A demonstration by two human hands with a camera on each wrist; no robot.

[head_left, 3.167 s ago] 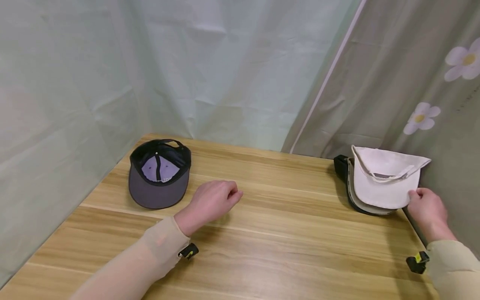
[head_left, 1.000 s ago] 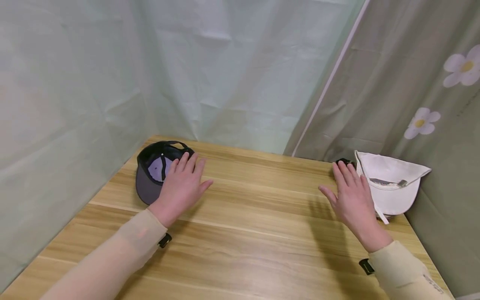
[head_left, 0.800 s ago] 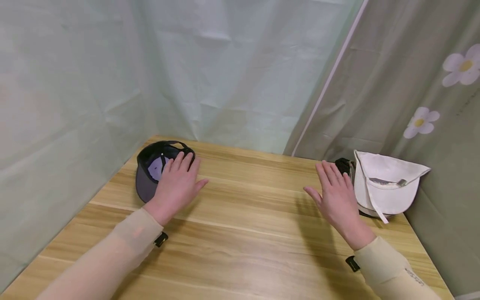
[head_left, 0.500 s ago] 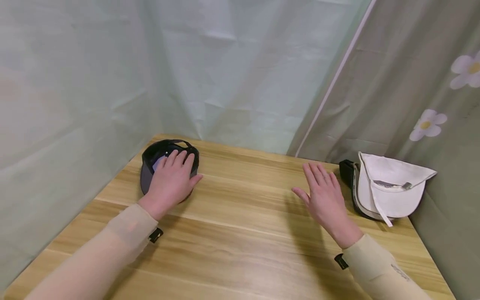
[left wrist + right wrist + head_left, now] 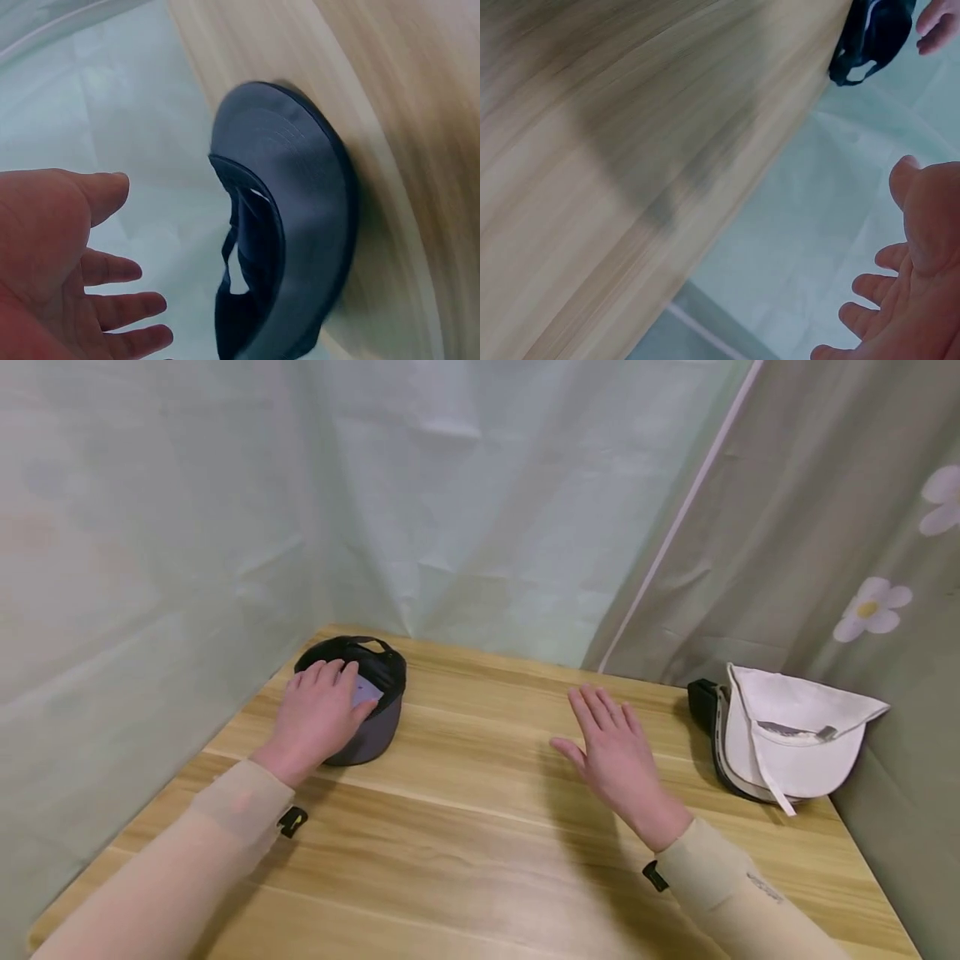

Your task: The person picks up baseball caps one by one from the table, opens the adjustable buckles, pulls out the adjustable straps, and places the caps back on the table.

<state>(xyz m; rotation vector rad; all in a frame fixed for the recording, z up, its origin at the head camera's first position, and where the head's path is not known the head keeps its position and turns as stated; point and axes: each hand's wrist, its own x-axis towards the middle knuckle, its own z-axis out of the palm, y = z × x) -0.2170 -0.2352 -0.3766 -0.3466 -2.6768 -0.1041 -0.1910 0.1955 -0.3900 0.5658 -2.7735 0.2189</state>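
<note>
A dark baseball cap point(image 5: 375, 733) lies upturned at the table's far left, its lilac lining and back strap showing. My left hand point(image 5: 311, 714) hovers over it with fingers extended and covers part of the cap in the head view. In the left wrist view the cap's brim point(image 5: 300, 165) shows apart from the spread fingers. My right hand point(image 5: 618, 764) is raised above the middle of the table, fingers straight and thumb out, holding nothing. At the far right a white cap point(image 5: 810, 752) lies on top of a stack, its loose strap hanging over the brim.
Beneath the white cap sit a beige-edged cap and a black cap point(image 5: 702, 703). The wooden table point(image 5: 465, 827) meets pale curtains point(image 5: 487, 510) at its left and back. A grey flowered curtain point(image 5: 780, 543) borders the right side.
My right hand let go of the white cap, opened and moved left to mid-table. My left hand uncurled and moved left over the dark cap. The white cap's strap now hangs over its brim.
</note>
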